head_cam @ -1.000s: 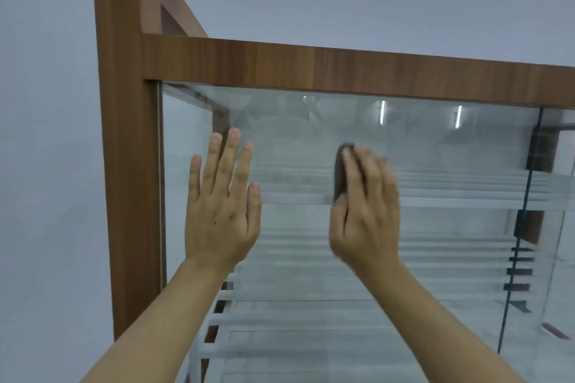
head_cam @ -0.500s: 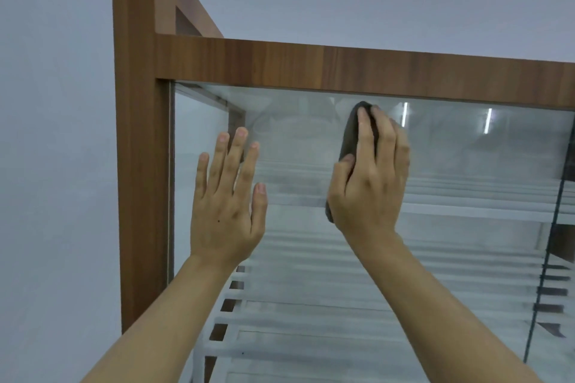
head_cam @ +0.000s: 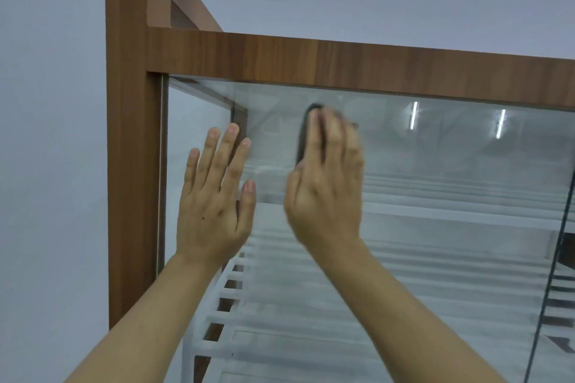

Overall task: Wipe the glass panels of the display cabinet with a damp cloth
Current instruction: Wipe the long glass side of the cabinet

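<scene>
The display cabinet has a brown wooden frame [head_cam: 311,59] and a large front glass panel [head_cam: 435,171]. My right hand [head_cam: 326,190] presses a dark grey cloth [head_cam: 303,137] flat against the glass, just below the top rail; only the cloth's left edge and top show past my fingers. The hand is blurred by motion. My left hand [head_cam: 214,196] lies flat on the same panel to the left, fingers spread, holding nothing, close to the wooden left post [head_cam: 130,165].
White shelves [head_cam: 404,274] show through the glass inside the cabinet. A dark vertical seam [head_cam: 557,258] marks the panel's right edge. A plain pale wall [head_cam: 53,165] lies to the left and above. Two light reflections sit on the upper glass.
My right hand slid the cloth up from mid-panel to just under the top rail, then shifted slightly left and down. My left hand stayed flat on the glass.
</scene>
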